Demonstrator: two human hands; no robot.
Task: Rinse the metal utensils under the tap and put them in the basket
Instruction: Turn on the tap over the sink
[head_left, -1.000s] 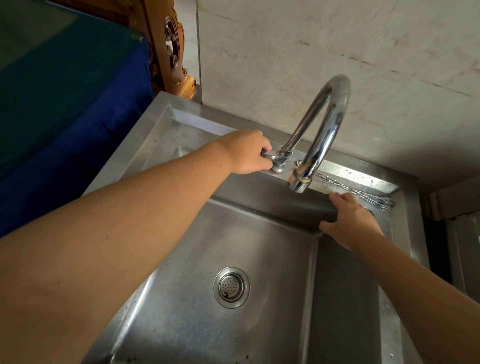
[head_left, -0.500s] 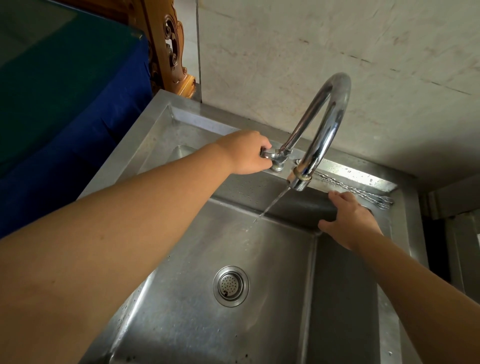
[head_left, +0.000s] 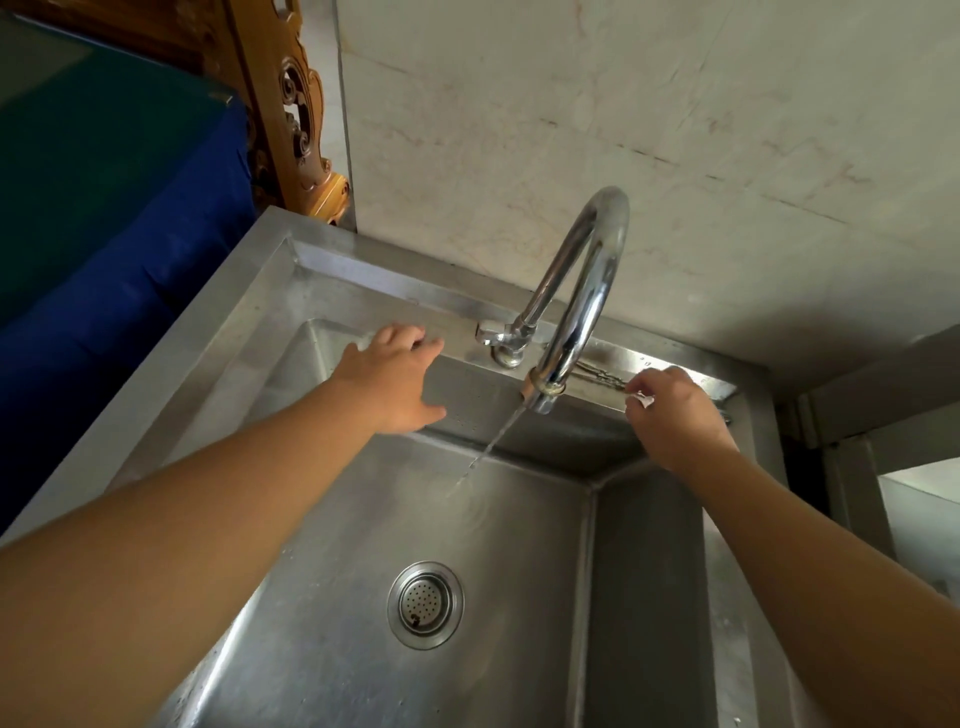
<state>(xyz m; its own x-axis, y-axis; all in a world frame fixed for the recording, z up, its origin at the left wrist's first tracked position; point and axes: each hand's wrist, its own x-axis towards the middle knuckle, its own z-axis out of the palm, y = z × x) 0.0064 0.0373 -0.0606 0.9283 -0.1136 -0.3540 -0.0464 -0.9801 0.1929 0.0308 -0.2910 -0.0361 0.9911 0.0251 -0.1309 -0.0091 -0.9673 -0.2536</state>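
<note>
A curved chrome tap (head_left: 582, 306) stands at the back of a steel sink (head_left: 322, 613), and a thin stream of water (head_left: 485, 454) runs from its spout. Several metal utensils (head_left: 602, 373) lie in a row on the sink's back ledge, right of the tap. My right hand (head_left: 675, 415) is on that ledge with its fingertips pinched on the end of one utensil. My left hand (head_left: 395, 379) hovers left of the tap's lever (head_left: 491, 335) with spread fingers and holds nothing. No basket shows.
A round drain strainer (head_left: 426, 605) sits in the basin floor. A blue and green covered block (head_left: 104, 218) and a carved wooden post (head_left: 296, 114) stand to the left. A tiled wall (head_left: 623, 114) is behind the sink, a grey frame (head_left: 857, 415) at right.
My left hand has let go of the tap lever and drawn back to the left. Water now runs from the spout. My right hand has moved up onto the ledge and pinched a utensil.
</note>
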